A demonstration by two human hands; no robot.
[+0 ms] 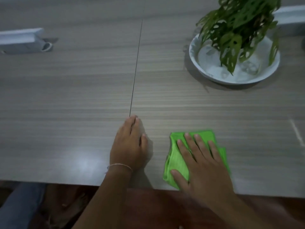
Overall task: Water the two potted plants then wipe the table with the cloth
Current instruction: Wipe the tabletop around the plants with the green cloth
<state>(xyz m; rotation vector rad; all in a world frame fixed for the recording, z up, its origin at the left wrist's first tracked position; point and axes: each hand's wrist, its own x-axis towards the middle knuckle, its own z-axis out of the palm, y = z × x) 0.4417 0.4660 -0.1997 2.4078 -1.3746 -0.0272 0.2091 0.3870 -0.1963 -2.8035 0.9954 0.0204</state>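
A bright green cloth (175, 160) lies folded on the wood-grain table (74, 96) near its front edge. My right hand (201, 164) presses flat on the cloth with its fingers spread. My left hand (130, 146) rests on the bare table just left of the cloth, fingers together, holding nothing; a thin thread band circles its wrist. One potted plant (237, 28) with holed green leaves stands in a white saucer (196, 63) at the back right. No second plant is in view.
A dark seam (136, 68) runs down the table from the back to my left hand. A white box (21, 41) lies at the far left and another white object (290, 17) at the far right. A pale streak (297, 133) marks the table's right side.
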